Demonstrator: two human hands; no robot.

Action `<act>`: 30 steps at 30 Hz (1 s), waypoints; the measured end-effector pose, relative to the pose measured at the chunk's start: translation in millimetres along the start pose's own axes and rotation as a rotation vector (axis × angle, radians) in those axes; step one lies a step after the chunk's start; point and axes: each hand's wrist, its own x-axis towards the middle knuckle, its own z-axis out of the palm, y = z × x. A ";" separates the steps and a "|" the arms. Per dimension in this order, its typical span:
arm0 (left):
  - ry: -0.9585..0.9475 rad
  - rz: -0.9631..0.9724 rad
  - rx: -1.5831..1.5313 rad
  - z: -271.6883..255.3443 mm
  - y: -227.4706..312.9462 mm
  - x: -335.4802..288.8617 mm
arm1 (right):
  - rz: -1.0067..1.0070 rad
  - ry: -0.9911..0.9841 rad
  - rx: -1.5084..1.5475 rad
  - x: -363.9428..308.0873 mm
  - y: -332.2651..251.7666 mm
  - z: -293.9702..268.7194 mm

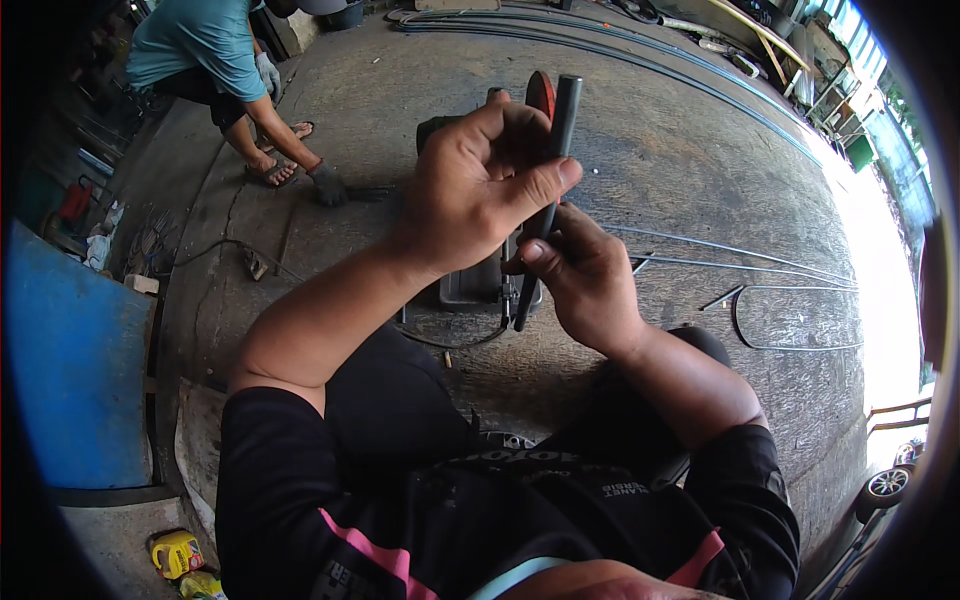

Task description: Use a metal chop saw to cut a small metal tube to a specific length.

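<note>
Both of my hands are closed around a short, dark grey metal rod [566,120], tilted with its upper end away from me. My left hand [478,180] grips the upper part, its thumb lying across the rod. Lower down, my right hand [585,270] pinches the rod between thumb and fingers. Behind my hands on the floor stands a machine with a grey metal base [468,285]. A red disc [541,94] shows edge-on beside the rod's top; my hands hide most of the machine.
At the left, a person in a teal shirt [190,50] bends down, one gloved hand [328,186] at thin dark bars on the floor. Long metal bars [640,50] lie at the back, bent rods [740,315] at the right. A cable [235,243] crosses the floor; a blue panel [75,370] stands left.
</note>
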 end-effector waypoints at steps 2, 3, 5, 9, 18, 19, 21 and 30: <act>0.000 -0.019 0.015 -0.7 0.0 -0.5 | 0.025 -0.001 0.016 -0.8 -0.6 0.0; -0.001 -0.026 0.020 -1.2 -0.1 -0.8 | 0.023 -0.002 0.017 -1.0 -0.8 0.0; 0.000 -0.024 0.051 -2.1 -0.5 -1.0 | 0.020 -0.005 0.019 -0.7 -0.8 0.0; -0.025 0.031 0.146 -4.1 -1.8 0.1 | -0.050 0.027 0.013 1.4 0.3 2.0; -0.048 -0.036 0.116 -3.8 -16.3 1.8 | 0.129 0.008 0.257 -0.8 -0.6 2.1; -0.053 -0.073 0.086 -4.1 -18.6 2.0 | 0.133 0.010 0.279 -1.2 0.0 1.5; -0.081 -0.128 0.022 -4.1 -22.6 2.3 | 0.161 0.006 0.348 -1.4 1.8 0.0; -0.118 -0.291 0.003 -0.8 -30.4 4.3 | 0.328 -0.009 0.767 -5.6 8.8 -14.1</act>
